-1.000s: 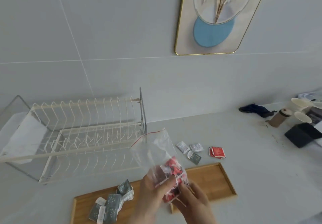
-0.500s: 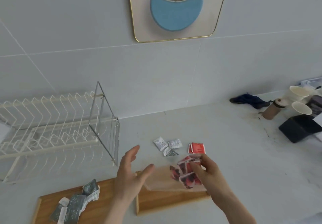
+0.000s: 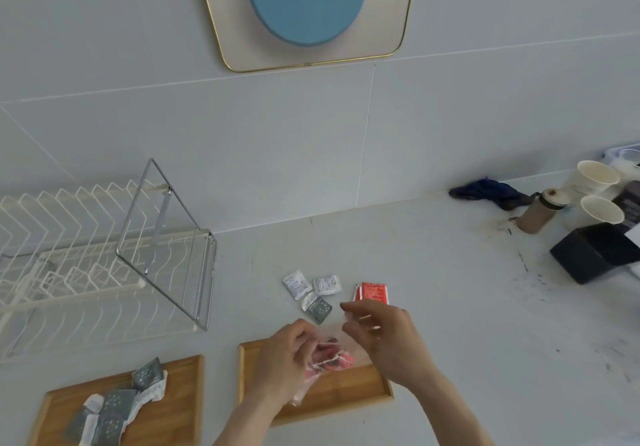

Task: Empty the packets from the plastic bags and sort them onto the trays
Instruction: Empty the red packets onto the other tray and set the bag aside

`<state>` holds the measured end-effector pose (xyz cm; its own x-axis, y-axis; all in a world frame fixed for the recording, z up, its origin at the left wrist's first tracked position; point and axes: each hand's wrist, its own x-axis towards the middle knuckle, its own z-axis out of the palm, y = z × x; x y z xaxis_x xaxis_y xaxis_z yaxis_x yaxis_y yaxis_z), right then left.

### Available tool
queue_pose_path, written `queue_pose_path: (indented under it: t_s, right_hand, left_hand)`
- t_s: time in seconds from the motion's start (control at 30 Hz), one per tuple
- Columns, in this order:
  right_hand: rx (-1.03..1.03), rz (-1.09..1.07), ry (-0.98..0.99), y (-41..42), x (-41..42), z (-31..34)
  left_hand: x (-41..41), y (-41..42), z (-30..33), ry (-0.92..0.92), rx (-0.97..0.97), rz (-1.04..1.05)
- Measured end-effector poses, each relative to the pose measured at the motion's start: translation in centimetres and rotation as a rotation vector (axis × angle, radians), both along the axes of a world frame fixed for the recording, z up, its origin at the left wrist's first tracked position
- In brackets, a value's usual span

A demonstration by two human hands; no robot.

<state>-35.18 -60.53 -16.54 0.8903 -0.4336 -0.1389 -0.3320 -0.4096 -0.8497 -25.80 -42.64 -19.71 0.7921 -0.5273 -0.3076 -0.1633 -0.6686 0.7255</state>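
A clear plastic bag (image 3: 304, 381) with red packets (image 3: 330, 359) inside hangs over the right wooden tray (image 3: 346, 399). My left hand (image 3: 282, 362) grips the bag at its left side. My right hand (image 3: 384, 336) pinches the bag's upper edge above the tray's far side. The left wooden tray (image 3: 173, 421) carries several grey-green and white packets (image 3: 117, 407). On the counter beyond the hands lie white and grey packets (image 3: 310, 289) and a red packet (image 3: 372, 293).
A white wire dish rack (image 3: 86, 265) with a metal frame stands at the left. Paper cups (image 3: 595, 182), a brown bottle (image 3: 540, 211), a black box (image 3: 592, 253) and a dark blue cloth (image 3: 491, 192) crowd the far right. A framed picture (image 3: 308, 12) hangs on the wall.
The view has panned right and down. My left hand, open half a second ago, now grips the bag. Both hands hold the bag lower over the right tray.
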Motion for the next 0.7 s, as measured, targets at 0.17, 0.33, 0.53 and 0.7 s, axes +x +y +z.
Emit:
queue_pose_path:
  t_s: [0.17,0.33,0.53,0.7]
  right_hand:
    - [-0.091,0.107,0.231,-0.9,-1.7,-3.4]
    - [-0.133,0.001,0.092,-1.0,-2.3,-4.2]
    - [0.002,0.137,0.016,-1.0,-1.5,-2.3]
    - [0.065,-0.004,-0.096,-1.1,-1.4,-1.8]
  left_hand:
    - [0.1,-0.3,0.0,0.025,-0.050,0.031]
    - [-0.2,-0.2,0.1,0.008,-0.061,0.043]
    - [-0.7,0.1,-0.1,-0.032,0.099,-0.035]
    - [-1.0,-0.2,-0.2,0.006,0.028,0.017]
